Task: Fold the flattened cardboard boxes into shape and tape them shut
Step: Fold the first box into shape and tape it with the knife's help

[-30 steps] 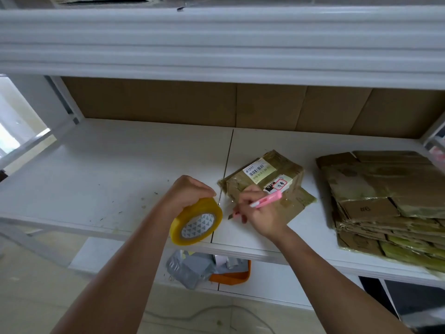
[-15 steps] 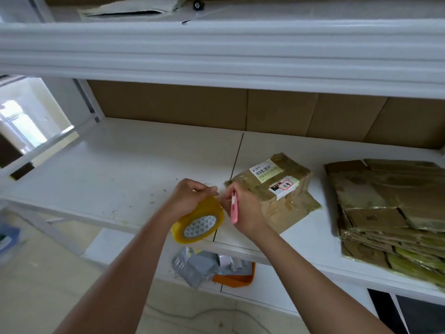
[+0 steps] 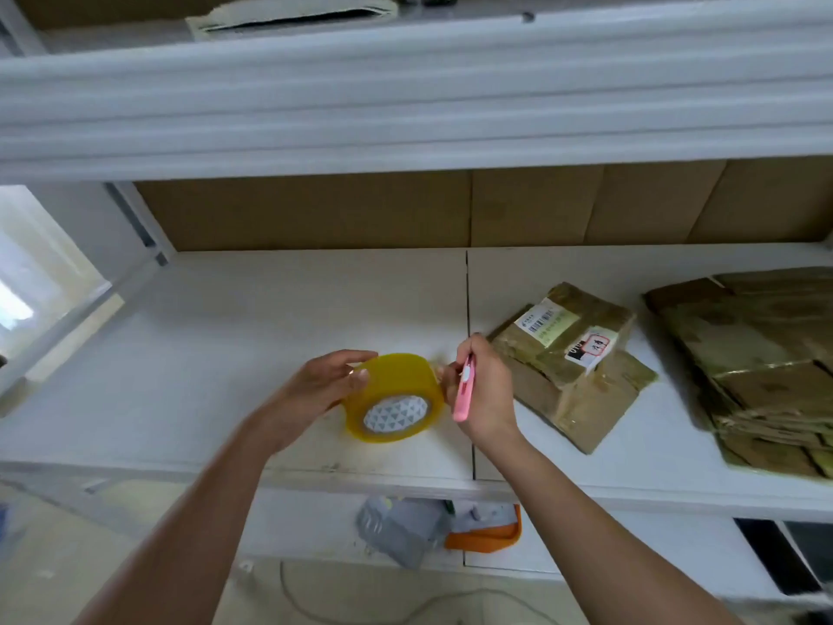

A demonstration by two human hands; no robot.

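My left hand [image 3: 325, 384] grips a yellow tape roll [image 3: 393, 397] over the white shelf [image 3: 225, 354]; the thumb lies on the roll's top. Right beside it, my right hand [image 3: 484, 390] holds a pink cutter [image 3: 464, 392] upright, and its fingertips touch the roll's right edge. A small folded cardboard box [image 3: 570, 354] with white labels lies on the shelf just right of my right hand; a loose flap spreads out at its front. A stack of flattened cardboard boxes [image 3: 762, 367] sits at the far right.
An upper shelf beam [image 3: 405, 92] runs overhead. Brown cardboard panels [image 3: 450, 209] line the back. On a lower shelf lie a grey bag [image 3: 401, 527] and an orange tray [image 3: 487, 536]. A cable [image 3: 360, 615] trails on the floor.
Both hands moved left, away from the small box. The right hand turned the pink cutter from lying across the box edge to upright beside the roll. The left hand rotated the roll.
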